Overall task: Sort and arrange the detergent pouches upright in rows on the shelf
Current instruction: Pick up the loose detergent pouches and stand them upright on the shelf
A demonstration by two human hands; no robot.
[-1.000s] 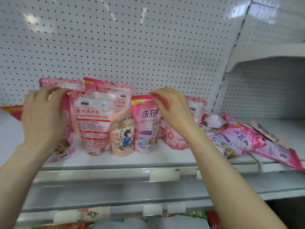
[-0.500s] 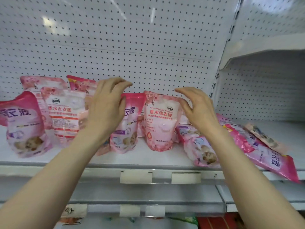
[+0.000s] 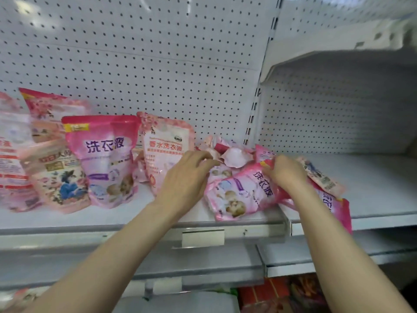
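While the right hand (image 3: pixel 284 171) pinches the toppled glossy pink liquid-filled plastic detergent pouch (image 3: pixel 242 193) at its two-o'clock top seam, its belly looks heavy and saggy; the left hand (image 3: pixel 187 177) hovers spread.

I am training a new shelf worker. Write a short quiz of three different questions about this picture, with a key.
1. True or false: the bright pink pouch stands upright.
2. Which hand closes on the fallen pouch? A) left B) right
3. Fill in: the fallen pouches lie on the ___ side of the shelf.

Key:
1. True.
2. B: the right hand has its grip on the top edge; the left hand reaches in beside it.
3. Right.
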